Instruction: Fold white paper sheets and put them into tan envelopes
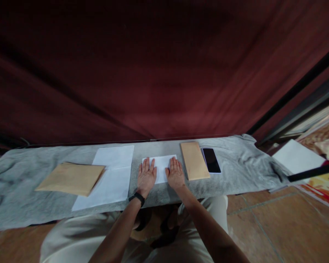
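Resting on one small white paper point(161, 170), your left hand point(147, 177) and right hand point(176, 176) lie flat, unclenched; one brown envelope point(195, 161), one phone point(211, 160) to the right.

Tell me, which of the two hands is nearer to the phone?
Right: the right hand rests at the right edge of the small white sheet, a brown envelope between it and the phone. The left hand rests at the sheet's left edge, farther away.

No legible text, no numbers (brands neither)
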Demonstrator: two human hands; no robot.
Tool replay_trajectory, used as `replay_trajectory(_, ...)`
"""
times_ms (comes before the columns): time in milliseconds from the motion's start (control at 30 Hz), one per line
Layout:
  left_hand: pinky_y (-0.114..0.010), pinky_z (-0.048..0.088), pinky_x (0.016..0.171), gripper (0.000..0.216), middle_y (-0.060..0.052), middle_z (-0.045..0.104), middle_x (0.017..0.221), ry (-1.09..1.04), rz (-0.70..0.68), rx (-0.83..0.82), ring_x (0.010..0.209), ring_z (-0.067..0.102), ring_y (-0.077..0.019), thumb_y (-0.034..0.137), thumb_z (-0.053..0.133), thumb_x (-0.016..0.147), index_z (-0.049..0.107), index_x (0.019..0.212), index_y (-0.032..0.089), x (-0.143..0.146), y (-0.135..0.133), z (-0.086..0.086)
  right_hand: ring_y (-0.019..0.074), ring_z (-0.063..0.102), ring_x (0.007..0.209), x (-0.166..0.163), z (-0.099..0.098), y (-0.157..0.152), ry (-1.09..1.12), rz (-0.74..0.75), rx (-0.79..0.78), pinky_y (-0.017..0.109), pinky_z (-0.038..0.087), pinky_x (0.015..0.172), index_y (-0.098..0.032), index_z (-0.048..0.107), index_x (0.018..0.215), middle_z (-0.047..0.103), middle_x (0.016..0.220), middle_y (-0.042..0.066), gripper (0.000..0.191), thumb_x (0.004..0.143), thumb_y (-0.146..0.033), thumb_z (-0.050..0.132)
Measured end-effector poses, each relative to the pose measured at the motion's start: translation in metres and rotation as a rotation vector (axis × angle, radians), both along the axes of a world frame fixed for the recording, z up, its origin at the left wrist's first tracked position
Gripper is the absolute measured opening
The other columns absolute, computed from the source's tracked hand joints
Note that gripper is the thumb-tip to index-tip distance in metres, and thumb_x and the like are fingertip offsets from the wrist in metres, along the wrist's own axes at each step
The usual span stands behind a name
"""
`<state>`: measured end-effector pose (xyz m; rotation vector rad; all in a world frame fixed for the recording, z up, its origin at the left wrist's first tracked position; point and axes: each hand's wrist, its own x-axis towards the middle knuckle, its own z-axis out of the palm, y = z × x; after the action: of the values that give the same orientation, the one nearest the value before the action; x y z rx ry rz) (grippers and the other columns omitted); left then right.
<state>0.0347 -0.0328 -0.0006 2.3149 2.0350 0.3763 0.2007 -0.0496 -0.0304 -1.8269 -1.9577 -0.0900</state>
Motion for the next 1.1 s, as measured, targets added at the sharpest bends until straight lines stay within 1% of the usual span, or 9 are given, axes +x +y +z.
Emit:
replay_trajectory(300, -0.051, 0.022, 0.126, 0.054, -0.017, 0.035, 0.164, 0.039, -0.026, 0.045, 0.154, 0.03, -0.0309, 0.033, 0.035, 0.104, 0.047, 0.153, 0.013, -0.002, 0.0, 0.001, 0.0346, 0.042, 0.146, 0.005, -0.003, -0.028, -0.008, -0.023, 0.078, 0.052, 0.037, 0.119, 0.002, 0.036, 0.155, 0.042, 0.157, 0.027, 0.06, 0.105, -0.031, 0.04)
replay_trajectory(367, -0.051, 0.022, 0.126, 0.054, -0.018, 0.039, 0.162, 0.018, -0.037, 0.068, 0.153, 0.032, -0.0301, 0.032, 0.034, 0.105, 0.048, 0.152, 0.01, -0.001, -0.001, 0.0, 0.0347, 0.043, 0.146, 0.005, -0.002, -0.03, -0.007, -0.023, 0.08, 0.052, 0.037, 0.119, 0.002, 0.036, 0.155, 0.042, 0.157, 0.027, 0.06, 0.105, -0.031, 0.04)
replay_trajectory(433, -0.048, 0.023, 0.127, 0.054, -0.018, 0.042, 0.16, -0.026, -0.081, 0.088, 0.152, 0.034, -0.0278, 0.03, 0.032, 0.105, 0.047, 0.151, 0.007, 0.003, -0.003, -0.001, 0.0345, 0.042, 0.147, 0.005, -0.002, -0.031, 0.001, -0.026, 0.082, 0.052, 0.037, 0.119, 0.002, 0.035, 0.155, 0.042, 0.158, 0.027, 0.06, 0.105, -0.031, 0.04)
replay_trajectory(567, -0.045, 0.026, 0.127, 0.053, -0.014, 0.046, 0.159, -0.088, -0.262, 0.092, 0.152, 0.036, -0.0237, 0.03, 0.03, 0.106, 0.047, 0.152, 0.009, 0.023, -0.009, -0.001, 0.0339, 0.042, 0.147, 0.005, -0.001, -0.031, 0.016, -0.032, 0.075, 0.052, 0.037, 0.119, 0.001, 0.038, 0.155, 0.043, 0.157, 0.026, 0.058, 0.105, -0.03, 0.041)
replay_trajectory(667, -0.047, 0.028, 0.126, 0.052, -0.013, 0.045, 0.16, -0.067, -0.334, 0.05, 0.152, 0.035, -0.0249, 0.029, 0.031, 0.106, 0.047, 0.152, 0.011, 0.038, -0.011, -0.002, 0.0326, 0.044, 0.146, 0.005, 0.002, -0.028, 0.031, -0.044, 0.054, 0.051, 0.037, 0.119, -0.001, 0.045, 0.151, 0.046, 0.156, 0.024, 0.053, 0.105, -0.026, 0.04)
replay_trajectory(800, -0.047, 0.028, 0.126, 0.054, -0.013, 0.041, 0.162, -0.024, -0.353, 0.012, 0.154, 0.03, -0.0255, 0.02, 0.032, 0.102, 0.044, 0.154, 0.01, 0.041, -0.01, -0.008, 0.0282, 0.042, 0.148, 0.002, 0.013, -0.017, 0.052, 0.001, -0.017, 0.047, 0.035, 0.121, -0.005, 0.051, 0.148, 0.047, 0.157, 0.019, 0.049, 0.107, -0.026, 0.037)
replay_trajectory(933, -0.047, 0.028, 0.126, 0.058, -0.014, 0.04, 0.162, 0.008, -0.363, 0.018, 0.155, 0.029, -0.0245, 0.013, 0.031, 0.098, 0.042, 0.155, 0.008, 0.039, -0.009, -0.012, 0.0238, 0.041, 0.148, -0.001, 0.019, -0.008, 0.045, 0.1, -0.076, 0.045, 0.032, 0.123, -0.01, 0.048, 0.151, 0.049, 0.156, 0.015, 0.049, 0.108, -0.03, 0.034)
replay_trajectory(1000, -0.047, 0.028, 0.126, 0.058, -0.012, 0.041, 0.162, 0.01, -0.363, 0.03, 0.155, 0.029, -0.024, 0.015, 0.031, 0.099, 0.04, 0.156, 0.009, 0.038, -0.01, -0.011, 0.0241, 0.042, 0.148, 0.0, 0.019, -0.007, 0.036, 0.108, -0.077, 0.046, 0.031, 0.123, -0.011, 0.047, 0.152, 0.05, 0.155, 0.015, 0.05, 0.109, -0.031, 0.034)
replay_trajectory(1100, -0.049, 0.027, 0.126, 0.055, -0.011, 0.041, 0.162, 0.005, -0.351, 0.05, 0.155, 0.029, -0.0244, 0.022, 0.03, 0.103, 0.041, 0.156, 0.013, 0.034, -0.012, -0.006, 0.026, 0.04, 0.149, 0.005, 0.017, -0.009, 0.013, 0.096, -0.069, 0.048, 0.031, 0.122, -0.011, 0.046, 0.153, 0.047, 0.157, 0.016, 0.05, 0.108, -0.031, 0.037)
